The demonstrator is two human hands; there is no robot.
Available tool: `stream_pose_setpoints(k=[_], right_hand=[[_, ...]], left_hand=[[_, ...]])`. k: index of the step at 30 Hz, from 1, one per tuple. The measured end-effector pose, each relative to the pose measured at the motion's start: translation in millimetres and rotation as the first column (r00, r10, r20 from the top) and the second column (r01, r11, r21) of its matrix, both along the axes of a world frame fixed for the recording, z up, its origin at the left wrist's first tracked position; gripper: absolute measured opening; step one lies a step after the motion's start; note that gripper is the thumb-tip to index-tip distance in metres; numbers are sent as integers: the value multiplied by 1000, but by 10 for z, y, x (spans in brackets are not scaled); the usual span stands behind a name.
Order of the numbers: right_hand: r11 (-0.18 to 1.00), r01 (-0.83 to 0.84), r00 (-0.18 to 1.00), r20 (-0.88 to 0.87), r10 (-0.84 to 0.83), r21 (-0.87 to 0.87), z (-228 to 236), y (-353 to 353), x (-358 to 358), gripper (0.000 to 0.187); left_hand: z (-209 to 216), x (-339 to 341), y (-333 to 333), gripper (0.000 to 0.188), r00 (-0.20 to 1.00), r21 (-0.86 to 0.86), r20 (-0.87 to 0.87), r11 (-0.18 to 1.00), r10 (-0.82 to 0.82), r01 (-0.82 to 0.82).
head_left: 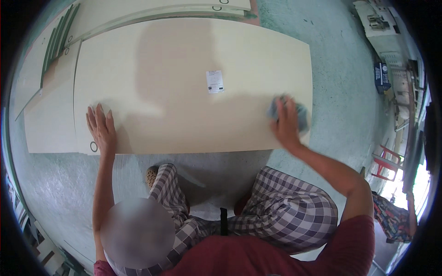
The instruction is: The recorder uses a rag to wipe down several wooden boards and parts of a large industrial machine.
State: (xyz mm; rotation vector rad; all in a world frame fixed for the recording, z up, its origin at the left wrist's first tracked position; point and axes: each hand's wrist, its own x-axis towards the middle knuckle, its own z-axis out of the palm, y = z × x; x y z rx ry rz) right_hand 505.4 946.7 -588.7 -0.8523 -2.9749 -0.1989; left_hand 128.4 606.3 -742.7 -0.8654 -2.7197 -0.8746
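Observation:
A large cream-coloured flat panel (184, 115) lies in front of me, with a small white printed label (215, 82) near its middle. My left hand (101, 129) rests flat on the panel's near left corner, fingers stretched out. Beside it is a small dark ring mark (94, 146). Near the panel's right edge, my right hand (287, 122) presses a crumpled grey-blue cloth (301, 117) against the surface. That hand and the cloth are slightly smeared by motion.
Another cream panel (50, 106) lies at the left, partly under the large one. More panels (152, 9) lie along the far side. On the right are a dark blue box (381, 77), a red stool (386, 162) and a patterned cloth item (391, 216). The floor (340, 101) is grey-green.

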Motion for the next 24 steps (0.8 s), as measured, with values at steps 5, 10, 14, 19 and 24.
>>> stream_pose_setpoints(k=[5, 10, 14, 19, 24], right_hand=[[828, -505, 827, 138, 545, -245, 22, -292, -259, 62], [925, -371, 919, -175, 353, -82, -31, 778, -1754, 56], [952, -304, 896, -352, 270, -44, -298, 758, -2205, 48], [750, -620, 784, -188, 591, -230, -697, -290, -1611, 50], [342, -780, 492, -176, 853, -524, -590, -1179, -700, 40]], left_hand=[[-161, 15, 21, 44, 1000, 5, 15, 1000, 13, -13], [-188, -69, 69, 43, 1000, 47, -21, 999, -7, 8], [-165, -47, 114, 43, 1000, 62, 5, 998, -1, 1], [-186, -57, -43, 43, 1000, 27, 3, 1000, 14, -14], [-215, -14, -5, 45, 998, 34, 60, 999, 16, -18]])
